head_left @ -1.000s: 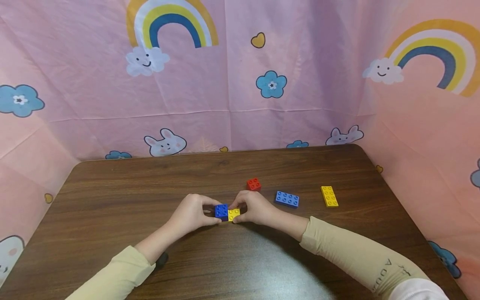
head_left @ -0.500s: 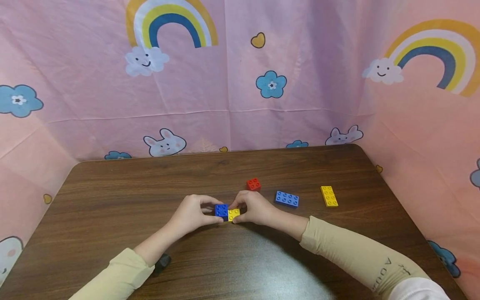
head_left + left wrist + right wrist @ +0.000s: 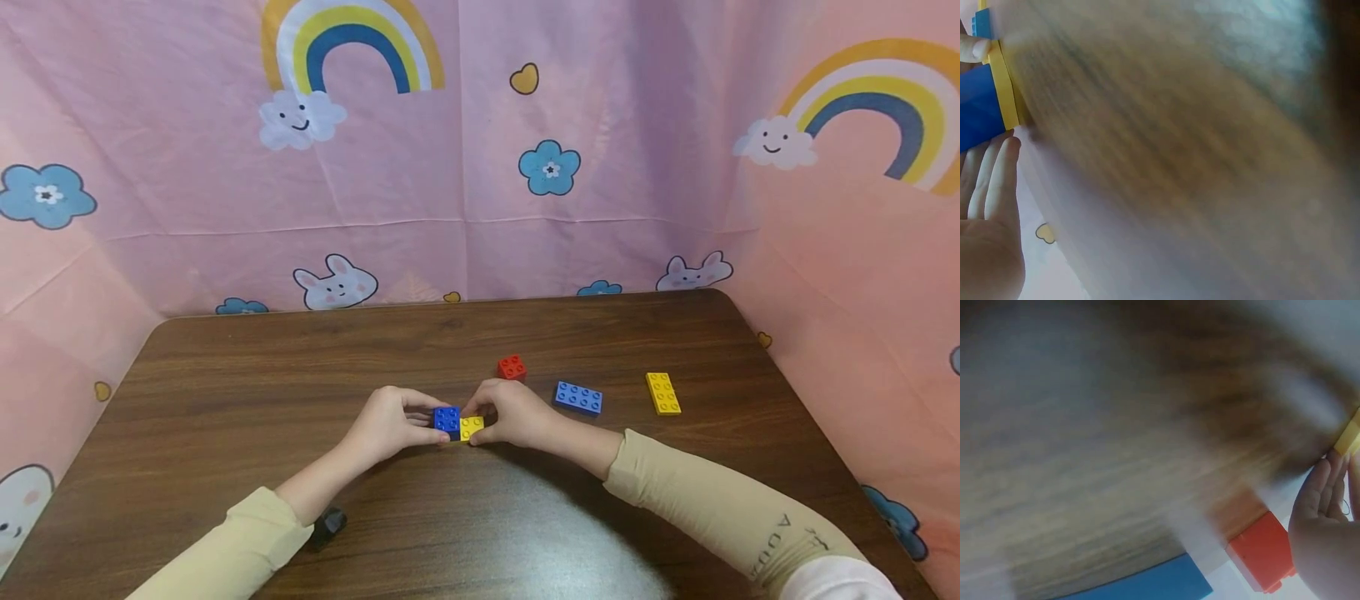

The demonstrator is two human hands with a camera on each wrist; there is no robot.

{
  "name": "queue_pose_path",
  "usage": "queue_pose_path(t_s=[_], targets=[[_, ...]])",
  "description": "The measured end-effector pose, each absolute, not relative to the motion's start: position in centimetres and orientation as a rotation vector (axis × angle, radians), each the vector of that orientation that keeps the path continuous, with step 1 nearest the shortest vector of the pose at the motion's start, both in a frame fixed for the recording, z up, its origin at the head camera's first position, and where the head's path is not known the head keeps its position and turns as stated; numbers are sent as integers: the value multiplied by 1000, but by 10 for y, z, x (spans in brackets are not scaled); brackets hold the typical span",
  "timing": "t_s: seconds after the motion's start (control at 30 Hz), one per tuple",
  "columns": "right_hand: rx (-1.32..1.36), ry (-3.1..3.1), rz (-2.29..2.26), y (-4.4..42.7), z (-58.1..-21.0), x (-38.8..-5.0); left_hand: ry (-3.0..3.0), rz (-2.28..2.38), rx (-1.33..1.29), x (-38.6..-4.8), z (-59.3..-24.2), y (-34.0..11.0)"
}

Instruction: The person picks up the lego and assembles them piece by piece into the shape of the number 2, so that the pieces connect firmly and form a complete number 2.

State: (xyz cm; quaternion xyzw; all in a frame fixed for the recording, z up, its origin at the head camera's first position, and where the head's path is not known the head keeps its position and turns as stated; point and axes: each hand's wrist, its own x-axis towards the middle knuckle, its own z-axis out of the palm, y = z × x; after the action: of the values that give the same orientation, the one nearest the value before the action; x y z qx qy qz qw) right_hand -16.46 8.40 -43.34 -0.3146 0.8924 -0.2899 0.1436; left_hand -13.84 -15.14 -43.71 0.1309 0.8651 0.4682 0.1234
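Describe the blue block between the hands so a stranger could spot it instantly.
On the brown table, find the left hand and right hand. Between them, the blue block sits on a yellow brick. Four studs and a square top set it apart from the longer, paler blue brick farther right.

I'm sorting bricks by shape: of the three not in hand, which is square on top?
The red brick, beyond the right hand: it has four studs in a square, while the loose blue brick and loose yellow brick are oblong.

Smooth plastic bricks (image 3: pixel 447 419), glossy wood-grain table (image 3: pixel 300 358), creased cloth backdrop (image 3: pixel 495 183)
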Motion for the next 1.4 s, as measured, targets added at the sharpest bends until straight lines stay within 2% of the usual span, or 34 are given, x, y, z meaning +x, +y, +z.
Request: queue_pose_path(t_s=[0.77,1.4], targets=[[-908,2585,-868,95,-415,-160,2505,1368,376,-139,-437,-150],[-879,2639,-998,126,-387,-165,2502,1367,367,-139,-437,-150]])
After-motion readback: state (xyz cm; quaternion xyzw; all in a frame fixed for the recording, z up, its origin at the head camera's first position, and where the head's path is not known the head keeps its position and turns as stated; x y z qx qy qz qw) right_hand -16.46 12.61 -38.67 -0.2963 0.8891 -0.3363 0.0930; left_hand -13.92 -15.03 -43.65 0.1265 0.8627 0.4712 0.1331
